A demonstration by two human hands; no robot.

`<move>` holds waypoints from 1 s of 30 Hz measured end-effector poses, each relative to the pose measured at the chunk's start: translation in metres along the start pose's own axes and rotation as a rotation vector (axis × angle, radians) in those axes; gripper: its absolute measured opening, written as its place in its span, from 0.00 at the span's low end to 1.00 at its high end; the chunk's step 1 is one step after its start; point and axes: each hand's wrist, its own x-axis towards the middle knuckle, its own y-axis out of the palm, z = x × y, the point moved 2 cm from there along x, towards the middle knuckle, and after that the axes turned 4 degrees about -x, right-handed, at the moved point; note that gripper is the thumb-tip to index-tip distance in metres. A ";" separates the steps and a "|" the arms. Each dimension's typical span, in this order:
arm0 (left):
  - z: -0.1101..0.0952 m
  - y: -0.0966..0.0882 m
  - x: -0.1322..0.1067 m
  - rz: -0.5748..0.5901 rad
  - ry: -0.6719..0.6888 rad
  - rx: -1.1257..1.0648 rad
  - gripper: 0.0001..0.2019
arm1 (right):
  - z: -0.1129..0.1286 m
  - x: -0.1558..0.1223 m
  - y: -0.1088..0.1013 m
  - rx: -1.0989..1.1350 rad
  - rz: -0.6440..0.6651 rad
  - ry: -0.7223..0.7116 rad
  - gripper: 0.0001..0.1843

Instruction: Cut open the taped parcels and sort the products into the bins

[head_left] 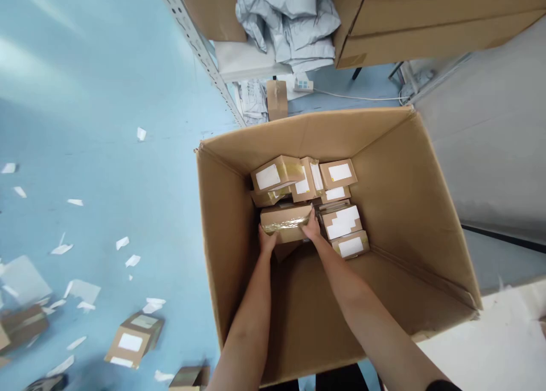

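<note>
Both my arms reach down into a large open cardboard box point(409, 209). Between my hands is a small taped cardboard box point(285, 215), with shiny tape along its near side. My left hand point(267, 240) grips its left end and my right hand point(312, 226) grips its right end. Right behind it lie a tilted labelled carton point(273, 175) and an upright labelled carton point(303, 180). To the right of my right hand are stacked labelled boxes, among them a carton with a stepped white label point(342, 222) and a smaller carton point(350, 246).
Grey mailing bags point(294, 21) fill a shelf beyond the box, beside a metal shelf post point(205, 55). A power strip point(303, 85) with a cable lies behind. On the blue floor point(106, 169) at left are paper scraps and a loose carton point(134, 340). A grey panel point(490, 129) stands at right.
</note>
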 end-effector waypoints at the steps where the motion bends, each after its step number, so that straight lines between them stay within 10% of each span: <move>1: -0.004 -0.005 -0.006 -0.003 -0.007 0.010 0.46 | 0.001 -0.006 -0.001 0.004 0.003 -0.003 0.61; 6: -0.039 -0.041 -0.057 0.028 0.022 0.053 0.42 | 0.009 -0.061 -0.043 0.000 -0.030 -0.118 0.64; 22: -0.244 -0.203 -0.287 0.151 0.684 0.118 0.49 | 0.064 -0.357 -0.291 -0.023 -0.572 -0.324 0.53; 26: -0.310 -0.208 -0.326 0.259 0.934 0.195 0.47 | 0.033 -0.435 -0.324 0.148 -0.790 -0.185 0.55; 30: -0.364 -0.164 -0.393 0.478 1.138 0.212 0.48 | -0.029 -0.524 -0.336 0.249 -1.009 0.015 0.54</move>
